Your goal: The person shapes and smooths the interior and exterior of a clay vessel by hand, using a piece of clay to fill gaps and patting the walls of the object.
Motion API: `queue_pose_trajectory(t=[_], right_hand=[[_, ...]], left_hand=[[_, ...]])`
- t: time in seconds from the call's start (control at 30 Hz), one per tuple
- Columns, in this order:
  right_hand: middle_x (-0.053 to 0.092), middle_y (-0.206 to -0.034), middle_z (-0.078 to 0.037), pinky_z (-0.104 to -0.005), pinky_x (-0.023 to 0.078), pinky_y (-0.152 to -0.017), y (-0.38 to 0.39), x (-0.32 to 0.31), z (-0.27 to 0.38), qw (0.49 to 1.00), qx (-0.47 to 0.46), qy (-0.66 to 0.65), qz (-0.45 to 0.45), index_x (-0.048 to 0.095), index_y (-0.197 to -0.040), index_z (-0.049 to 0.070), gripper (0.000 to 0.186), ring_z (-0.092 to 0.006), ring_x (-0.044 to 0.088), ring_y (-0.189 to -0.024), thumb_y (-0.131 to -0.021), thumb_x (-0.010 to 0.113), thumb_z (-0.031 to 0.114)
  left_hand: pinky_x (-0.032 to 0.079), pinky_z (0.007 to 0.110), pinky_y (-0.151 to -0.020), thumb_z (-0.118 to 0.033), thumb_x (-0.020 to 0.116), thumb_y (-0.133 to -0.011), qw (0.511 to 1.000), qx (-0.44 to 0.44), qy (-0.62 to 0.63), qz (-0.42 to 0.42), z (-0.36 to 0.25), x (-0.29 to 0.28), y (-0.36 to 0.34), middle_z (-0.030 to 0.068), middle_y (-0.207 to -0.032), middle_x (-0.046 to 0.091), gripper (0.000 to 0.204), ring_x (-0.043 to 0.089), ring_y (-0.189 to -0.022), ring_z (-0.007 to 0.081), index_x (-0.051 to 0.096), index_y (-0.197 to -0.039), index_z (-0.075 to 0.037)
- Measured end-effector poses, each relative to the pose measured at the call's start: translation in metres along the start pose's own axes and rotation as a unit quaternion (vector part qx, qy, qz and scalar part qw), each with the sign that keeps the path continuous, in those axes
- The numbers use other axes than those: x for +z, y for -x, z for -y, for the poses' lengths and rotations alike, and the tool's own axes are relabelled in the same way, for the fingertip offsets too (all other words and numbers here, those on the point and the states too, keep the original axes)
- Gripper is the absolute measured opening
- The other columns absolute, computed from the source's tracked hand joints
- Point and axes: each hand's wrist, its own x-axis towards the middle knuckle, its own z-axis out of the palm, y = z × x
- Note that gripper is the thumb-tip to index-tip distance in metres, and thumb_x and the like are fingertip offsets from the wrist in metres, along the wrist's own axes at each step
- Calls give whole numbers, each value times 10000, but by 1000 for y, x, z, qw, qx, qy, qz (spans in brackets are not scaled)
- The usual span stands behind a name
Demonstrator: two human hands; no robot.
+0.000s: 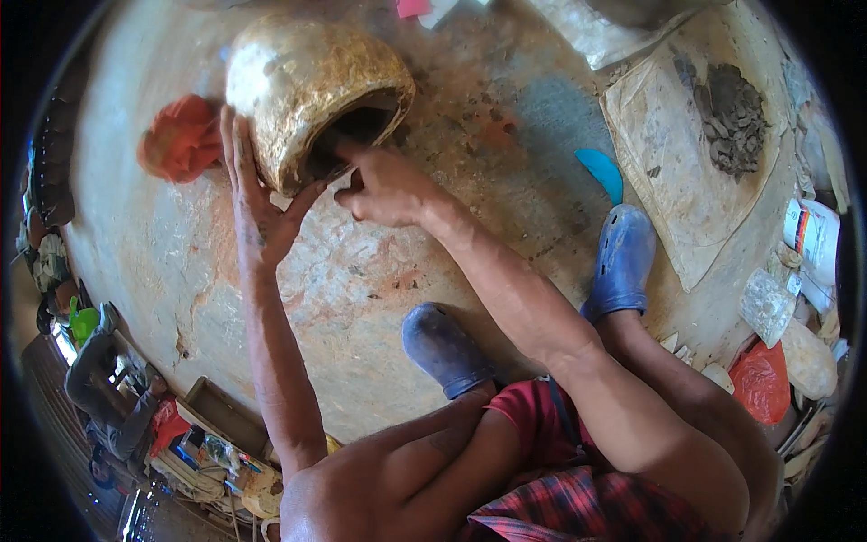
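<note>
A hollow, rounded vessel (307, 68) with a mottled white and golden-brown surface lies tilted on the floor, its dark mouth facing me. My left hand (260, 212) is open against the vessel's left side, fingers stretched along the wall and thumb reaching toward the rim. Into the mouth goes my right hand (393, 187), its palm just outside the rim. Its foremost fingers are hidden in the dark interior, while the thumb and a bent finger show outside. I cannot make out whether it holds anything. A crumpled orange-red cloth or bag (181, 140) lies beside the vessel, left of my left hand.
Blue clogs (623, 257) are on my feet. Near them lies a blue crescent-shaped piece (601, 173). At right, a pale sheet (673, 181) bears dark grey lumps (733, 117). A white bucket (817, 239) and red plastic bag (760, 381) edge the right; clutter and a wooden trough (226, 415) stand lower left.
</note>
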Motion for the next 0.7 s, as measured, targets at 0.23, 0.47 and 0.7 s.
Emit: queue_pose_trajectory(t=[0.23, 0.47, 0.7], right_hand=[[770, -857, -132, -350, 582, -655, 10, -2, 28, 952, 115, -269, 87, 407, -1587, 28, 785, -198, 717, -653, -884, 733, 153], [691, -813, -107, -312, 505, -541, 8, 10, 51, 885, 47, -450, 105, 536, -1298, 11, 471, -130, 628, -594, -852, 674, 66], [698, -889, -143, -370, 536, -608, -34, -6, 21, 998, 23, -28, -52, 599, -1206, -4, 367, -204, 670, -677, -851, 667, 62]], left_hand=[[336, 515, -1290, -100, 957, -730, 999, -12, 16, 33, 6, -10, 0, 160, -1804, 33, 1272, 120, -1653, 347, 172, -1728, -166], [340, 517, -1290, -19, 907, -772, 990, -34, 132, 35, 2, -10, -1, 142, -1807, -11, 1216, 137, -1647, 340, 168, -1727, -156], [494, 511, -1197, -45, 931, -752, 997, -10, 78, 18, 9, -5, 1, 121, -1806, 19, 1229, 185, -1634, 339, 189, -1723, -177]])
